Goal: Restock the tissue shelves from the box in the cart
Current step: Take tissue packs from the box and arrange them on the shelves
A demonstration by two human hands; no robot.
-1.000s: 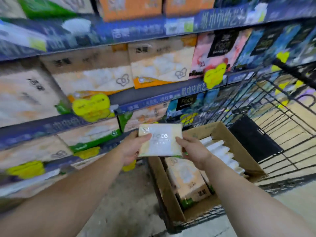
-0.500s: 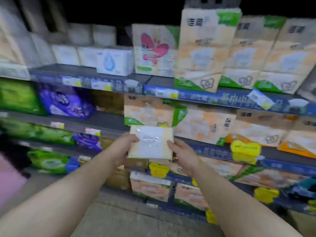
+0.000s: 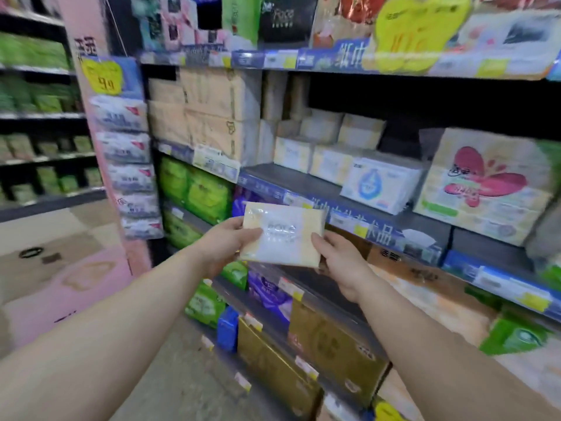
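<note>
A flat pale yellow and white tissue pack (image 3: pixel 282 235) is held up in front of the shelves. My left hand (image 3: pixel 226 243) grips its left edge, thumb on the front. My right hand (image 3: pixel 338 264) grips its right lower edge. Behind the pack runs a grey shelf (image 3: pixel 291 177) with a row of similar small yellow-white packs (image 3: pixel 324 147) at the back and a bare stretch at its front. The cart and its box are out of view.
A white pack with a blue drop (image 3: pixel 379 180) and a large pack with a red butterfly (image 3: pixel 485 183) stand on the same shelf to the right. Green and purple packs fill the shelves below. A pink end panel (image 3: pixel 100 165) with hanging packs stands left.
My view has swung left from the cart and its box to the shelves further along the aisle. Both hands have kept hold of the tissue pack and carried it along.
</note>
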